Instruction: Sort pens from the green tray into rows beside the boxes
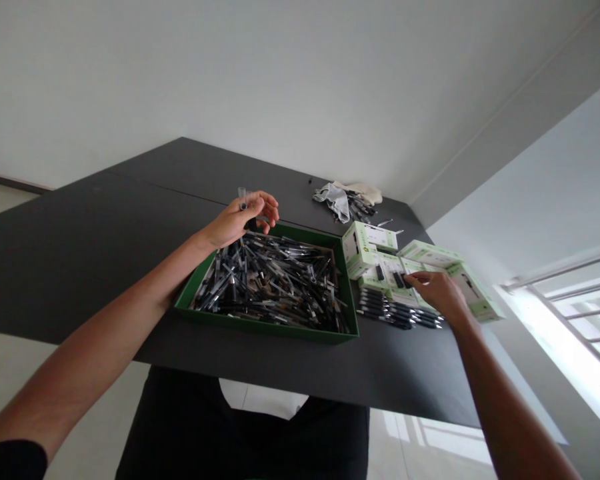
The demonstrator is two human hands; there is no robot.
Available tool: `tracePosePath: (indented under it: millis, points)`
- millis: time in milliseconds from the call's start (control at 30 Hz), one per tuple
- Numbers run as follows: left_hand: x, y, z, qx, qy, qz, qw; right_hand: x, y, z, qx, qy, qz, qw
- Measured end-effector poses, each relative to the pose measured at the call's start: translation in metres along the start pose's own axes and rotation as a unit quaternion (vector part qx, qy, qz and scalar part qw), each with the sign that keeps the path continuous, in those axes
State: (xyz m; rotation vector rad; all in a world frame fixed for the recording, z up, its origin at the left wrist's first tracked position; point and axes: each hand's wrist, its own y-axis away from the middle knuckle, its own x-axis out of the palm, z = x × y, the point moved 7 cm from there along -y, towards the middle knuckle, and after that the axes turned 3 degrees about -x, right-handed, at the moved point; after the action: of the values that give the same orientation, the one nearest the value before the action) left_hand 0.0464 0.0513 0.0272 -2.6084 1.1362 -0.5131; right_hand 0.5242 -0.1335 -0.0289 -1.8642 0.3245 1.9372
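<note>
One green box (270, 329) holds pens (280, 280) past counting. The left hand (245, 217) closes around clear-ended pens (243, 195) above its far-left corner; the right hand (440, 290) reaches several pale-green cartons (357, 250) — I cannot tell its grip. Dark table (80, 233), pale wall (180, 67), barred window (595, 320).

daylight glared white through a window (587, 323) beyond the right edge of the table (80, 247), laying bright patches on the floor (450, 441) by its near right corner. past the far edge the wall (180, 73) was dim grey; wide-angle stretch skewed outlines, and the boxes (357, 250) had blurred print.
</note>
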Motion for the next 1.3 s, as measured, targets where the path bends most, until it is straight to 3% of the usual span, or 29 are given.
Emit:
tracePosePath:
  millis: [200,367,533,600,667,767,867,967,1100,1300]
  points:
    - [0.001,0.000,0.000,0.001,-0.015,0.005,1.000,-0.003,0.004,0.007,0.002,0.011,0.009,1.000]
    - [0.011,0.002,0.000,-0.032,0.007,0.045,0.998,-0.007,0.006,0.016,-0.007,0.020,0.013,1.000]
    - [0.014,0.005,0.001,-0.071,0.013,0.035,0.997,-0.036,0.015,0.040,0.028,0.008,-0.005,1.000]
    - [0.015,0.005,0.002,-0.079,0.022,0.042,0.996,-0.060,0.026,0.071,-0.009,-0.037,-0.057,0.998]
    - [0.017,0.005,0.002,-0.076,0.032,0.050,0.995,-0.083,0.041,0.118,-0.091,-0.115,-0.084,0.986]
    - [0.018,0.005,0.001,-0.067,0.036,0.063,0.995,-0.104,0.069,0.203,-0.214,-0.256,-0.045,0.942]
    - [0.017,0.006,0.002,-0.069,0.028,0.064,0.995,-0.114,0.089,0.287,-0.335,-0.336,-0.020,0.880]
    - [0.014,0.007,0.004,-0.078,0.032,0.056,0.995,-0.107,0.089,0.346,-0.398,-0.346,-0.024,0.850]
    - [0.009,0.007,0.010,-0.091,0.048,0.041,0.994,-0.093,0.067,0.382,-0.398,-0.354,-0.068,0.844]
    - [0.010,0.004,0.009,-0.047,0.003,0.045,0.998,-0.082,0.048,0.397,-0.389,-0.376,-0.065,0.839]
